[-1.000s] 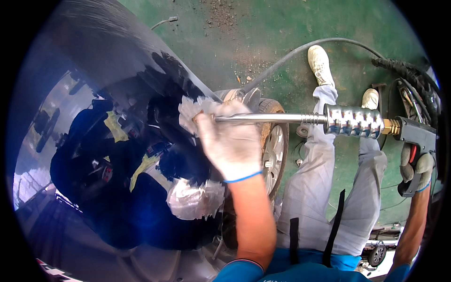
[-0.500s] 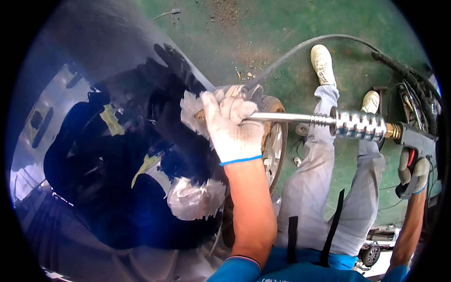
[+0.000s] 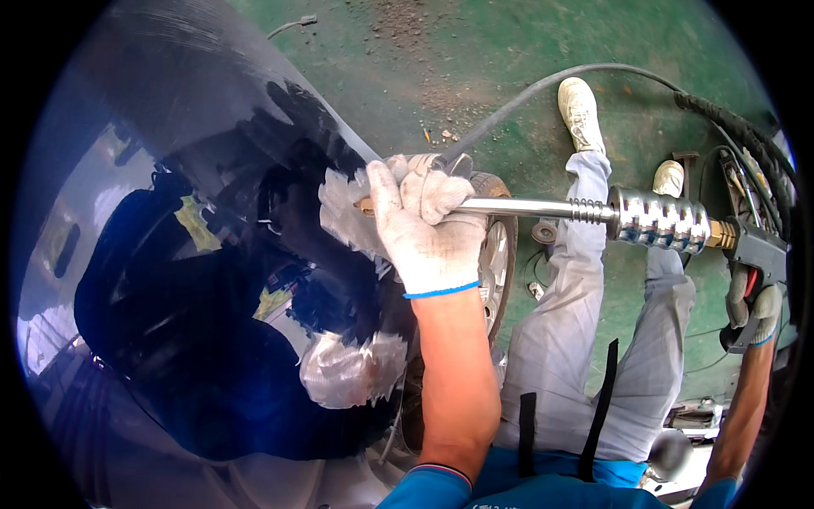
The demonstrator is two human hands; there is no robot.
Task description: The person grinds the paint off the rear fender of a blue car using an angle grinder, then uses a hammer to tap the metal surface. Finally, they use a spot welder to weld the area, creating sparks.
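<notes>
A slide-hammer dent puller (image 3: 543,209) lies level across the view, with a steel shaft, a ribbed sliding weight (image 3: 663,222) and a dark pistol-grip body. Its copper-coloured tip (image 3: 365,207) is at a patch of bare sanded metal (image 3: 346,212) on a dark blue car panel (image 3: 212,365); whether it touches is hard to tell. My gloved left hand (image 3: 431,220) is closed round the front end of the shaft, close to the panel. At the far right, my gloved right hand (image 3: 757,312) grips the pistol handle, fingers by its red trigger.
A second bare-metal patch (image 3: 352,370) shows nearer me on the panel. Beside my left forearm is a wheel (image 3: 495,263). A thick cable (image 3: 543,89) arcs from my left hand toward the right. My legs (image 3: 577,297) stand on the green floor (image 3: 500,34), where grit lies scattered.
The dent puller and both hands have shifted slightly to the right. The panel has moved a little left in the view. Both grips look the same.
</notes>
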